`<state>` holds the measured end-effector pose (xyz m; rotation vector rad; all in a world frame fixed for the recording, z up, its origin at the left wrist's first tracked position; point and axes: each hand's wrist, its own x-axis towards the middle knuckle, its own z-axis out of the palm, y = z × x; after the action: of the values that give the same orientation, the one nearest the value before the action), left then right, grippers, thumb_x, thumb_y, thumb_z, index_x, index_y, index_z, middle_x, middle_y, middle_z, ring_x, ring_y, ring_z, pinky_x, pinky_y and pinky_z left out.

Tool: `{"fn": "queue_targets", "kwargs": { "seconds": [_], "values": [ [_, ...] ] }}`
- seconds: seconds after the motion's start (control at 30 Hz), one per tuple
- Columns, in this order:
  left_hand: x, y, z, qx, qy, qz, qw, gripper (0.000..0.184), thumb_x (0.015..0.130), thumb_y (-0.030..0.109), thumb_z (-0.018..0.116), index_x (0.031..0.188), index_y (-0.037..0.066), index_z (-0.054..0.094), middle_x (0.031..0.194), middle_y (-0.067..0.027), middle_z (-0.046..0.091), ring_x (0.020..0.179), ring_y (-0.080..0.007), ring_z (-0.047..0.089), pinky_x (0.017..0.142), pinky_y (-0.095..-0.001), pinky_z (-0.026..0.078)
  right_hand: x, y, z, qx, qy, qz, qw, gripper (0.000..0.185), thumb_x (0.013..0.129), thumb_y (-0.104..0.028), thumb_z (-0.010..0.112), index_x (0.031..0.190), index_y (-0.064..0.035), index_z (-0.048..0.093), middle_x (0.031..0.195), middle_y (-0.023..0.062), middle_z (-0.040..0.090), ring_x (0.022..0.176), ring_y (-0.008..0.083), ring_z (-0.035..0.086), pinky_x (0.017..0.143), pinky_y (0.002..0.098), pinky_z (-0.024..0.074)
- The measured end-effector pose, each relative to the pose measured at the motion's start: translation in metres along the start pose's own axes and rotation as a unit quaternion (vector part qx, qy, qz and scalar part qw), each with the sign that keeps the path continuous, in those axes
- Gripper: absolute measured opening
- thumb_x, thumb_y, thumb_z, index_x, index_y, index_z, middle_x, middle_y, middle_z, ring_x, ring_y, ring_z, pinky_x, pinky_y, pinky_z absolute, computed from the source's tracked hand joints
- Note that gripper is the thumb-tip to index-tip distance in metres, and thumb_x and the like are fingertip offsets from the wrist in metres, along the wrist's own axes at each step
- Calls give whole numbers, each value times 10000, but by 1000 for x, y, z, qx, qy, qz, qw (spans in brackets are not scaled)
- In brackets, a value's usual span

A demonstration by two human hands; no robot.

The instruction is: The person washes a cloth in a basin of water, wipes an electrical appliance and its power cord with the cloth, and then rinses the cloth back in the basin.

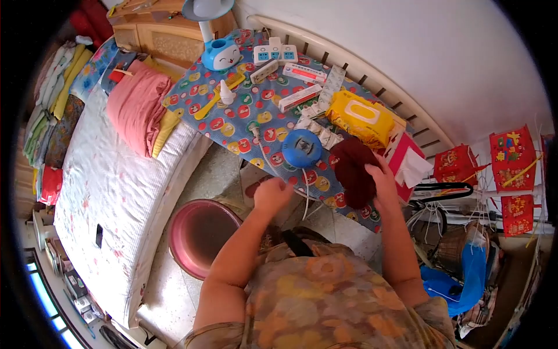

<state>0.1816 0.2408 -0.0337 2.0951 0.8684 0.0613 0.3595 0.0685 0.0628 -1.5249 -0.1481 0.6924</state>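
Note:
A dark red cloth point(354, 171), bunched up, is in my right hand point(383, 179) at the right part of the table. The thumb and fingers are closed on its right side. My left hand point(273, 195) is curled into a loose fist by the front edge of the table, and nothing shows in it. Between the hands sits a round blue device point(301, 148) with a white cable. Behind the cloth lies a yellow pack of wipes point(361, 118). A pink tissue box point(401, 157) with a tissue sticking out stands to the right of my right hand.
On the patterned tablecloth point(232, 131) are a yellow comb point(210, 106), a white bottle point(226, 93), small boxes point(305, 73), a power strip point(275, 54) and a blue lamp point(221, 54). A pink basin point(174, 238) stands on the floor beside the bed point(110, 192).

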Motion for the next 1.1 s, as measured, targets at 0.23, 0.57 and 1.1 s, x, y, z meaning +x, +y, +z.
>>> {"fn": "queue_targets", "kwargs": {
  "seconds": [0.23,0.57,1.1],
  "values": [
    [23,-1,0,-38,193,99,976,446,665,180,668,1047,33,492,1103,-166,493,1007,-341,465,811,-406,399,55,15,24,-80,-35,16,996,484,760,-269,590,1140,3,467,1068,114,531,960,227,516,823,324,405],
    [61,25,6,-111,137,151,973,1095,489,168,818,1339,39,139,1290,-211,325,1187,-375,332,987,-394,300,82,11,83,-504,-14,-315,804,380,708,-266,625,1002,-57,505,910,185,543,902,356,520,793,407,415],
    [65,20,8,-150,102,143,973,1091,539,188,816,1351,41,102,1314,-213,312,1201,-353,346,978,-390,326,111,23,100,-635,-121,-332,687,400,644,-56,660,1017,-134,538,995,112,511,936,308,517,758,423,429]
  ]
}}
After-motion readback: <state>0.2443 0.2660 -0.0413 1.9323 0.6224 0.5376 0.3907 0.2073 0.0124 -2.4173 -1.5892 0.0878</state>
